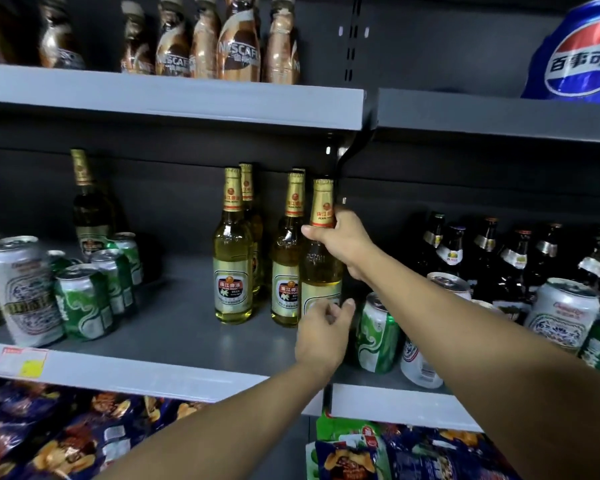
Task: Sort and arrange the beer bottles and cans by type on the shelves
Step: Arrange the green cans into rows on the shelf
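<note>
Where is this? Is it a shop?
Most likely a shop, a small grocery or convenience store. Grey shelves hold rows of matching beer bottles and cans, a price tag is stuck on the shelf edge, and snack bags fill the shelf below.

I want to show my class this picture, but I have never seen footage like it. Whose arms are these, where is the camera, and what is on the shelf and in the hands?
The camera sits on a person's head, looking forward and down, so the arms are their own. The right hand grips the neck of a clear golden beer bottle; the left hand touches its base. It stands on the grey middle shelf beside matching bottles. Green cans stand left, dark bottles right.
</note>
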`<state>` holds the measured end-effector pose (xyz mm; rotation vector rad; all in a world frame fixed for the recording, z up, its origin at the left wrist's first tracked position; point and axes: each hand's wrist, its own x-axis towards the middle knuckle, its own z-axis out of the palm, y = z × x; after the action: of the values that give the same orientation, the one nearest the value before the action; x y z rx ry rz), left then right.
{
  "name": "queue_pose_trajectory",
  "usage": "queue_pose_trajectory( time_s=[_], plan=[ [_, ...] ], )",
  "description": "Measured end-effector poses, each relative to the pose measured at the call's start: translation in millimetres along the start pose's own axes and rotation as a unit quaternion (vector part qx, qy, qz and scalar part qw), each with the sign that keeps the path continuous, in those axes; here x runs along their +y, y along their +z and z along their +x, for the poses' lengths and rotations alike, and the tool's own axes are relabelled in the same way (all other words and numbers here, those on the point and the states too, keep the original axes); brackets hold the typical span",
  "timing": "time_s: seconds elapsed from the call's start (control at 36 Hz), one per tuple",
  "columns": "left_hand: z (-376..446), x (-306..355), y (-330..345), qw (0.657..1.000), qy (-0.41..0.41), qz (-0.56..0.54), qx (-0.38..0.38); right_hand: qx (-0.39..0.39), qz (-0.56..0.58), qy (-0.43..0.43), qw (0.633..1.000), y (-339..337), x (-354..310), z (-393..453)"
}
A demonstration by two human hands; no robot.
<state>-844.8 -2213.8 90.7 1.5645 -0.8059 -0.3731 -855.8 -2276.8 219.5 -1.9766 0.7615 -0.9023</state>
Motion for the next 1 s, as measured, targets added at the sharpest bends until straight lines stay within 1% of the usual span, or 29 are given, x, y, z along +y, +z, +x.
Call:
queue_pose_trajectory(
  time_s=[0.06,0.14,0.19,0.22,0.28,0.36,0.47,0.56,0.64,0.75,0.86,1.0],
  plan=[
    [-7,-2,-20,0.997,0.015,0.011,0.076,-0.005,0.0,-0.013,1.0,10,-5,-2],
    [-13,0,-50,0.984,0.042,0.042,0.168,-0.021,-0.011,-0.039,0.999,27,-16,-10],
    [-13,-1,-66,0.973,0.055,0.076,0.209,-0.04,-0.015,-0.057,0.997,42,-24,-15],
    [-12,-3,-75,0.97,0.05,0.1,0.215,-0.047,-0.019,-0.068,0.996,51,-29,-19],
    [-9,-9,-92,0.969,0.029,0.134,0.206,-0.046,-0.031,-0.083,0.995,72,-39,-26],
    [0,-17,-124,0.971,0.03,0.116,0.207,-0.031,-0.057,-0.101,0.993,107,-56,-36],
    [19,-24,-177,0.973,0.029,0.111,0.198,-0.023,-0.104,-0.105,0.989,149,-79,-37],
    [44,-31,-212,0.973,0.02,0.129,0.19,-0.013,-0.1,-0.09,0.991,179,-93,-26],
    [72,-36,-239,0.976,0.013,0.143,0.162,0.0,-0.117,-0.062,0.991,207,-103,-6],
    [109,-40,-257,0.982,-0.008,0.154,0.113,0.006,-0.157,-0.015,0.987,229,-111,22],
    [139,-46,-263,0.985,-0.011,0.162,0.064,0.017,-0.175,0.034,0.984,238,-107,48],
    [164,-50,-257,0.985,-0.011,0.17,0.039,0.038,-0.175,0.056,0.982,244,-103,73]
  ],
)
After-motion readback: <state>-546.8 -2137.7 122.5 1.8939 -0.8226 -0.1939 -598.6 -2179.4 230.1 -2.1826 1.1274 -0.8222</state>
